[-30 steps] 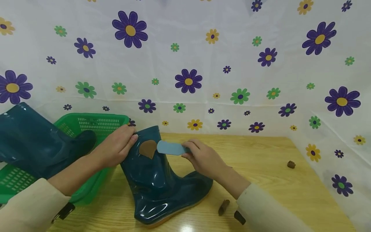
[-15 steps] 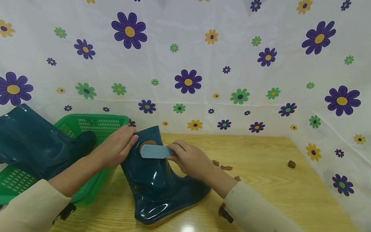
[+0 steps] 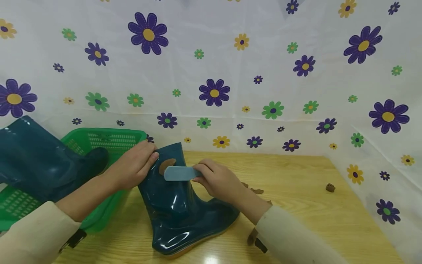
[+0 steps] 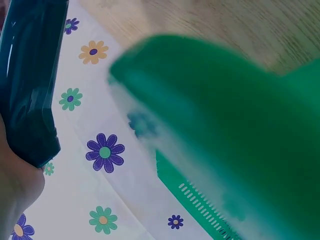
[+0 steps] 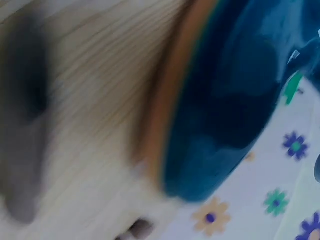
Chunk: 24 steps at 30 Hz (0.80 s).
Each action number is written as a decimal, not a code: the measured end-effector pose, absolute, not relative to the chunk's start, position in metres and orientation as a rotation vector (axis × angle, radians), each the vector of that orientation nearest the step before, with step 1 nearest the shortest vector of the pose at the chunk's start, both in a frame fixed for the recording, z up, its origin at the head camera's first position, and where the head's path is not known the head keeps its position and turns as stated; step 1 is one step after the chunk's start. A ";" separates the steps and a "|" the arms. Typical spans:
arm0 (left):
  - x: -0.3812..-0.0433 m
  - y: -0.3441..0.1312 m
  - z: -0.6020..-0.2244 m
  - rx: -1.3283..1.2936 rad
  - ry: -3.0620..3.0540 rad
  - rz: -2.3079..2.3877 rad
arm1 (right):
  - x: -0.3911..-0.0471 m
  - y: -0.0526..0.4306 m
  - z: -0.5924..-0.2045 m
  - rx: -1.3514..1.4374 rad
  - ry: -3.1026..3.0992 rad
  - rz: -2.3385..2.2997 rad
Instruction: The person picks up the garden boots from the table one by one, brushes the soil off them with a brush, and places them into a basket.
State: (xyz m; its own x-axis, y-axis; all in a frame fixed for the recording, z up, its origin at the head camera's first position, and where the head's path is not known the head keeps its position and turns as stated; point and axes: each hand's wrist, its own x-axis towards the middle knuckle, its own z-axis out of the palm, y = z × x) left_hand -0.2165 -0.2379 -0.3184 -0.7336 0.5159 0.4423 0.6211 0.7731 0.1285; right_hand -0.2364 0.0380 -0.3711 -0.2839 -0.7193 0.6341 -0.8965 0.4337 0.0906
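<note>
Flower-printed backdrop behind brown-marked boot

In the head view, one can count one left hand, one right hand, two sleeves, two boots, one basket, one tool, one brown patch, five brown pieces, one table and also one flowered cloth.

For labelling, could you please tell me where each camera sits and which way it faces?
Head: worn there, facing forward and down at boot, tool; left hand and right hand show.
Left wrist: worn there, toward basket, boot; left hand partly shows.
Right wrist: worn there, toward boot, table; no hand shows.
Head and left wrist share basket.
</note>
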 end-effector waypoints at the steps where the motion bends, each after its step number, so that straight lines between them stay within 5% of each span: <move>1: -0.217 -0.237 -0.319 -0.867 -2.582 -0.386 | -0.235 0.032 -0.369 1.358 -2.066 0.381; 24: -0.217 -0.237 -0.317 -0.865 -2.584 -0.672 | -0.230 0.019 -0.363 1.341 -2.009 0.304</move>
